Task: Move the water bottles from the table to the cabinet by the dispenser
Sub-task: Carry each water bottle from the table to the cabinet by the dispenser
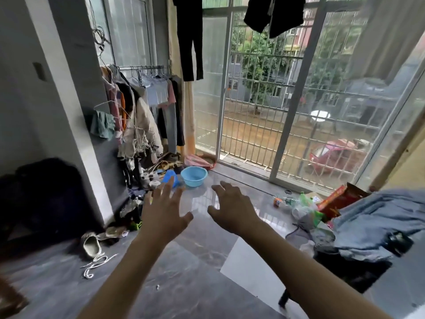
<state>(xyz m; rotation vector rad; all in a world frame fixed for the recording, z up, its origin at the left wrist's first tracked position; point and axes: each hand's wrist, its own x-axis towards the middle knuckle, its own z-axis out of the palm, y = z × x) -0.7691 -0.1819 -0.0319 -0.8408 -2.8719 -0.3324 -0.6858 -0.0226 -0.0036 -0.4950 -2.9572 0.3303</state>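
Head view looks across a cluttered room toward barred sliding glass doors [276,100], and neither a cabinet nor a dispenser can be made out anywhere in it. A pale worktop corner [250,270] juts in at lower right with nothing visible on it; its far side runs out of frame. Bottles are hard to pick out: the only likely ones lie on the floor by the doors, a green plastic bottle [304,199] and a small orange-labelled one [277,201], half buried in crumpled bags and too small to read. A blue-grey cloth heap [377,222] covers whatever sits at the right edge, and dark blurred shapes fill the lower left.

Both bare forearms reach forward over the grey tiled floor [184,272]. The left hand [164,210] has its fingers [170,184] spread wide and released, gripping nothing. The right hand [232,209] is likewise loose, fingers [222,187] slightly curled, touching nothing. Beyond the hands sit a light blue basin [193,176] and a loaded clothes rack [142,107].
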